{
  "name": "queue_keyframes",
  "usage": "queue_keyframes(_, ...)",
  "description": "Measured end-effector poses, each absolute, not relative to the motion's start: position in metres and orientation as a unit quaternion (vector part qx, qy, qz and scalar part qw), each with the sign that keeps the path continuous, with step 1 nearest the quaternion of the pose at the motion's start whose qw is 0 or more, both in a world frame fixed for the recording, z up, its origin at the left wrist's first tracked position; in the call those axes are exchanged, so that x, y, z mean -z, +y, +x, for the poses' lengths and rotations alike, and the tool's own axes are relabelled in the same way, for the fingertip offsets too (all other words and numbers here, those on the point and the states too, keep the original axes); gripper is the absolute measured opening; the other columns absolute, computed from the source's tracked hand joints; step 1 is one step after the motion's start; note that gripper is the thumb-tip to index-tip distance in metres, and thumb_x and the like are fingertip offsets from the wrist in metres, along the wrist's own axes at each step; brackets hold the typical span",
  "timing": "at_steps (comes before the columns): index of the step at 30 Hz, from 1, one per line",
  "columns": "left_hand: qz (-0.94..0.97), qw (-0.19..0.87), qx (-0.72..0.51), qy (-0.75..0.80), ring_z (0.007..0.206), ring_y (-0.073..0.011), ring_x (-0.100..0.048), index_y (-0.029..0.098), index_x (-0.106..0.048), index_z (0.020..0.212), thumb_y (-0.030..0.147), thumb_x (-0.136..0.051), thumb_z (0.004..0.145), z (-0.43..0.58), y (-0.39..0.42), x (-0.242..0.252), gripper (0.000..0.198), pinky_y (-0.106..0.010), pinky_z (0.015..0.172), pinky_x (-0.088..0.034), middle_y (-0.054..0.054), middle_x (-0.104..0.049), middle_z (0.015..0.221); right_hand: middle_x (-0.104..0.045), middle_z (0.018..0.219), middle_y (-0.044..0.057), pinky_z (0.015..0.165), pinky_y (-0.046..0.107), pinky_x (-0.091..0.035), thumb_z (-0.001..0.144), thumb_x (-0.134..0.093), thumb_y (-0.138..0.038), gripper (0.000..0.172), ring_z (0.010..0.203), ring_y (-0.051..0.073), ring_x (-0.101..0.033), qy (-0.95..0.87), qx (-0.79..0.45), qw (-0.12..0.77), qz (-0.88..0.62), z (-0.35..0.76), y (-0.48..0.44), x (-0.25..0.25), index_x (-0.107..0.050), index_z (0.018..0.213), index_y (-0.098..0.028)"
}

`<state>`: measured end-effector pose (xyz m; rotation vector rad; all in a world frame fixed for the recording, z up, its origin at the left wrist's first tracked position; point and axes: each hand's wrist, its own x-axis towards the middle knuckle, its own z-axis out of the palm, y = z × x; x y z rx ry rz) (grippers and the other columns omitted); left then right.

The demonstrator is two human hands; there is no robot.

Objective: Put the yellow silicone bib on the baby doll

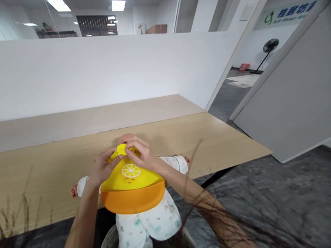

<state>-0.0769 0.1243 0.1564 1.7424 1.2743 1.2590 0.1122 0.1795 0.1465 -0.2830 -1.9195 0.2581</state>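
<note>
A baby doll (160,225) in white printed clothes lies on its back at the table's front edge, its legs hanging over my lap. Over its chest lies a yellow bib (109,182) with a lemon-slice face and an orange catch pocket (133,199). At the doll's neck, my left hand (103,166) pinches one side of the bib's yellow neck strap (121,149). Opposite it, my right hand (142,153) grips the strap's other side between thumb and fingers. My hands and the strap hide most of the doll's face.
The wooden table (213,143) runs left and right, with a paler board (96,120) along its back. Behind rises a white partition (92,72) with glass above. A grey panel (300,90) and a standing fan (270,46) are at right. Dark hair strands cross the lower view.
</note>
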Motion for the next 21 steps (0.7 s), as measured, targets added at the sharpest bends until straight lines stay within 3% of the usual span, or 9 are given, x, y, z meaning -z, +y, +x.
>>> queue_keyframes(3, 0.671, 0.297, -0.471, 0.49, 0.103, -0.0335, -0.069, 0.025, -0.078, 0.108, 0.052, -0.071, 0.08, -0.078, 0.122, -0.155, 0.04, -0.046, 0.095, -0.052, -0.008, -0.077, 0.108, -0.065, 0.098, 0.008, 0.089, 0.034, -0.051, 0.101, -0.053, -0.027, 0.008, 0.1, 0.019, -0.064, -0.808, -0.128, 0.564, -0.109, 0.113, 0.181, -0.138, -0.055, 0.104, -0.02)
queue_keyframes(7, 0.693, 0.26, -0.466, 0.485, 0.099, -0.034, -0.071, 0.025, -0.079, 0.102, 0.051, -0.07, 0.08, -0.079, 0.115, -0.159, 0.036, -0.047, 0.095, -0.052, -0.009, -0.078, 0.102, -0.065, 0.107, 0.01, 0.086, 0.03, -0.054, 0.1, -0.06, -0.034, 0.026, 0.1, 0.018, -0.065, -0.804, -0.208, 0.537, -0.15, 0.119, 0.178, -0.139, -0.056, 0.12, -0.019)
queue_keyframes(10, 0.728, 0.212, -0.444, 0.477, 0.1, -0.0319, -0.072, 0.023, -0.077, 0.102, 0.049, -0.065, 0.084, -0.077, 0.109, -0.163, 0.034, -0.045, 0.094, -0.054, -0.009, -0.078, 0.104, -0.068, 0.112, 0.01, 0.097, 0.034, -0.052, 0.102, -0.057, -0.037, 0.024, 0.11, 0.02, -0.064, -0.838, -0.206, 0.485, -0.141, 0.126, 0.175, -0.145, -0.062, 0.116, -0.019)
queue_keyframes(13, 0.758, 0.179, -0.406, 0.479, 0.111, -0.0263, -0.069, 0.019, -0.065, 0.125, 0.042, -0.055, 0.093, -0.073, 0.103, -0.164, 0.041, -0.041, 0.099, -0.053, -0.011, -0.073, 0.124, -0.069, 0.119, 0.01, 0.103, 0.035, -0.049, 0.103, -0.053, -0.038, 0.027, 0.116, 0.02, -0.063, -0.857, -0.208, 0.45, -0.141, 0.134, 0.169, -0.153, -0.063, 0.12, -0.019)
queue_keyframes(15, 0.759, 0.169, -0.394, 0.491, 0.113, -0.024, -0.069, 0.016, -0.046, 0.146, 0.04, -0.053, 0.095, -0.069, 0.103, -0.164, 0.058, -0.039, 0.1, -0.053, -0.014, -0.068, 0.131, -0.068, 0.121, 0.01, 0.102, 0.033, -0.049, 0.103, -0.054, -0.039, 0.03, 0.116, 0.021, -0.063, -0.862, -0.222, 0.428, -0.156, 0.138, 0.166, -0.159, -0.062, 0.124, -0.019)
queue_keyframes(17, 0.757, 0.152, -0.386, 0.505, 0.11, -0.0239, -0.071, 0.014, -0.03, 0.155, 0.041, -0.052, 0.095, -0.065, 0.104, -0.164, 0.07, -0.039, 0.098, -0.055, -0.016, -0.068, 0.131, -0.068, 0.12, 0.009, 0.097, 0.032, -0.05, 0.102, -0.055, -0.04, 0.032, 0.111, 0.02, -0.065, -0.865, -0.237, 0.408, -0.173, 0.142, 0.162, -0.165, -0.062, 0.125, -0.019)
queue_keyframes(21, 0.783, 0.094, -0.359, 0.5, 0.116, -0.0252, -0.068, 0.019, -0.035, 0.155, 0.04, -0.05, 0.097, -0.057, 0.104, -0.171, 0.063, -0.04, 0.101, -0.054, -0.013, -0.066, 0.136, -0.07, 0.11, 0.007, 0.087, 0.028, -0.05, 0.101, -0.055, -0.037, 0.025, 0.095, 0.017, -0.065, -0.865, -0.267, 0.38, -0.191, 0.147, 0.159, -0.178, -0.066, 0.114, -0.018)
